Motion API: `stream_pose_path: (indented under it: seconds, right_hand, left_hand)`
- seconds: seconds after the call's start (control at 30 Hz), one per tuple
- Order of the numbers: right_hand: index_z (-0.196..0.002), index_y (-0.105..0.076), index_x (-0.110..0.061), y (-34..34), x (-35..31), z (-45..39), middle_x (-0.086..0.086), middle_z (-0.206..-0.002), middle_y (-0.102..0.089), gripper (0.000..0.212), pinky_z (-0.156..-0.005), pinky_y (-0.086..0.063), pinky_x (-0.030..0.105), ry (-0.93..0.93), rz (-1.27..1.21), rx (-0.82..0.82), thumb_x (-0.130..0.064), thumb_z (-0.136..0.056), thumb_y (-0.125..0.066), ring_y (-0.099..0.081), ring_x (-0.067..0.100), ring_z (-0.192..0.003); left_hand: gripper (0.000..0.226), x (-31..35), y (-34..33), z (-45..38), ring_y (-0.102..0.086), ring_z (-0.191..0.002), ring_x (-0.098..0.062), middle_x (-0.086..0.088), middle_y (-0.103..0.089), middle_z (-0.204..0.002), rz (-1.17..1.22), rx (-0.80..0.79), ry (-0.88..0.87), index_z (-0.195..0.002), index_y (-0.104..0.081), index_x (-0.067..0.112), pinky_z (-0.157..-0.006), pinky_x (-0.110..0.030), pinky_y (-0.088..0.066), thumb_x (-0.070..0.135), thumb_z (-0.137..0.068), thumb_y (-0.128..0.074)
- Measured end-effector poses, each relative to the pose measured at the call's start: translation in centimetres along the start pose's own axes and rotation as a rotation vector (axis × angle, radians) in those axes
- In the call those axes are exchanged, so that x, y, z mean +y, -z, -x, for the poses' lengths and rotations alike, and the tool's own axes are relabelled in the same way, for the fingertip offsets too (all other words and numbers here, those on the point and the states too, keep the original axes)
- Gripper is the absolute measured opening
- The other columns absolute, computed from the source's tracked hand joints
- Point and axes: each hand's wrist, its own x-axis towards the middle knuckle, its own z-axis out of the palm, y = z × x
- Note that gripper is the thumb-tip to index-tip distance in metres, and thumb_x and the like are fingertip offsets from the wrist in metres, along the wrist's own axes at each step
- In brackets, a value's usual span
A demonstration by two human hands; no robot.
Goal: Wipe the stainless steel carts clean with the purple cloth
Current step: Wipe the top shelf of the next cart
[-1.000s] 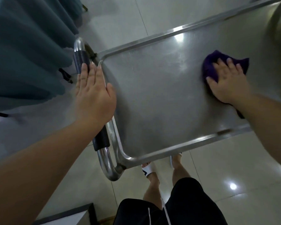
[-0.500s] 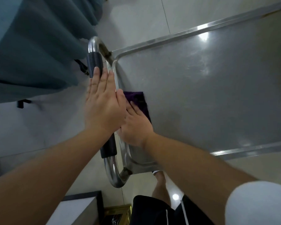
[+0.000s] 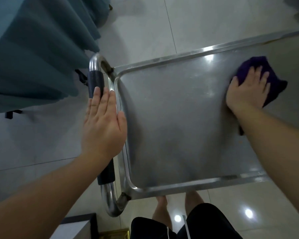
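Observation:
The stainless steel cart point(image 3: 171, 128) fills the middle of the view, its flat top tray seen from above. The purple cloth point(image 3: 273, 80) lies bunched on the tray's right side, near the far rim. My right hand point(image 3: 247, 90) presses flat on the cloth with spread, straight fingers. My left hand point(image 3: 102, 125) rests flat with straight fingers on the cart's handle point(image 3: 95, 80), a steel tube with a black grip at the tray's left end.
Teal curtains point(image 3: 33, 49) hang at the upper left, close to the handle. Pale glossy floor tiles point(image 3: 145, 23) surround the cart. My legs and black shorts point(image 3: 188, 225) stand just below the near rim. A dark-edged box point(image 3: 76, 226) sits at the bottom left.
My right hand has swept the cloth from the tray's left end, beside my left hand, across to the right side. My left hand stays on the handle.

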Motion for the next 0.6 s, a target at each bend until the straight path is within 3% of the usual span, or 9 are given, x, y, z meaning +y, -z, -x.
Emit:
stream_pose_path:
  seconds: [0.03, 0.1, 0.23, 0.3, 0.37, 0.43, 0.5, 0.6]
  right_hand:
    - [-0.164, -0.018, -0.012, -0.7, -2.4, 1.2, 0.007, -0.172, -0.012, 0.08, -0.127, -0.005, 0.05, -0.074, -0.037, 0.017, -0.055, -0.097, -0.021, -0.007, 0.032, -0.159]
    - [-0.163, -0.021, -0.005, -2.3, -7.7, 4.7, 0.015, -0.171, -0.016, 0.078, -0.127, -0.007, 0.054, 0.006, -0.072, -0.007, -0.051, -0.1, -0.028, -0.01, 0.038, -0.157]
    - [-0.163, -0.021, -0.005, -6.3, -16.6, 14.9, 0.016, -0.171, -0.014, 0.077, -0.128, -0.001, 0.051, 0.46, -0.06, -0.068, -0.051, -0.102, -0.029, -0.008, 0.036, -0.158]
    - [-0.164, -0.012, -0.01, -7.5, -19.6, 19.7, 0.012, -0.171, -0.004, 0.082, -0.126, 0.004, 0.046, 0.817, -0.049, -0.178, -0.054, -0.097, -0.025, 0.001, 0.03, -0.158]
    - [-0.163, 0.003, -0.016, -7.6, -21.0, 21.9, 0.008, -0.173, -0.002, 0.088, -0.128, 0.003, 0.047, 1.229, 0.055, -0.321, -0.056, -0.086, -0.013, 0.006, 0.026, -0.159]
    - [-0.16, 0.008, -0.02, -7.3, -20.6, 20.6, 0.001, -0.173, -0.005, 0.085, -0.129, 0.0, 0.047, 1.43, 0.099, -0.397, -0.059, -0.087, -0.01, 0.005, 0.02, -0.159]
    - [-0.163, -0.003, -0.029, -6.7, -18.8, 17.4, -0.007, -0.172, -0.006, 0.075, -0.129, 0.002, 0.043, 1.454, 0.123, -0.404, -0.064, -0.097, -0.015, 0.004, 0.013, -0.158]
    - [-0.164, -0.021, -0.03, -4.3, -14.3, 8.6, -0.006, -0.171, -0.014, 0.074, -0.127, -0.001, 0.036, 1.254, 0.117, -0.331, -0.063, -0.099, -0.031, -0.008, 0.016, -0.159]
  left_hand:
    - [0.066, 0.0, 0.0, 0.0, 0.014, -0.162, -0.009, -0.001, -0.002, -0.178, 0.0, 0.003, 0.001, -0.17, -0.012, 0.014, -0.131, -0.035, 0.008, 0.043, -0.11, -0.015]
    - [0.066, 0.0, 0.0, 0.0, 0.014, -0.162, -0.01, -0.001, -0.002, -0.178, 0.002, 0.004, 0.009, -0.17, -0.012, 0.014, -0.131, -0.036, 0.007, 0.043, -0.11, -0.015]
    - [0.067, 0.2, 0.1, 0.0, 0.014, -0.162, -0.009, 0.0, -0.002, -0.178, 0.0, -0.013, 0.021, -0.17, -0.011, 0.014, -0.132, -0.035, 0.008, 0.043, -0.109, -0.014]
    - [0.068, 0.5, 0.2, 0.0, 0.014, -0.162, -0.01, -0.001, -0.002, -0.178, -0.018, -0.013, 0.028, -0.17, -0.011, 0.014, -0.132, -0.035, 0.008, 0.041, -0.108, -0.015]
    - [0.068, 0.8, 0.2, 0.1, 0.013, -0.162, -0.012, -0.003, -0.001, -0.178, -0.049, -0.01, 0.044, -0.169, -0.012, 0.012, -0.132, -0.038, 0.005, 0.038, -0.106, -0.014]
    - [0.069, 1.0, 0.3, 0.2, 0.014, -0.162, -0.013, -0.003, -0.002, -0.178, -0.053, -0.021, 0.037, -0.169, -0.012, 0.012, -0.133, -0.038, 0.004, 0.037, -0.106, -0.013]
    - [0.068, 0.6, 0.3, 0.1, 0.013, -0.162, -0.011, -0.002, -0.004, -0.178, -0.025, -0.021, 0.019, -0.169, -0.015, 0.012, -0.132, -0.037, 0.006, 0.04, -0.107, -0.014]
    - [0.067, 0.2, -0.1, 0.0, 0.014, -0.162, -0.007, 0.001, -0.006, -0.178, 0.011, -0.003, 0.004, -0.169, -0.017, 0.015, -0.132, -0.035, 0.007, 0.042, -0.108, -0.016]
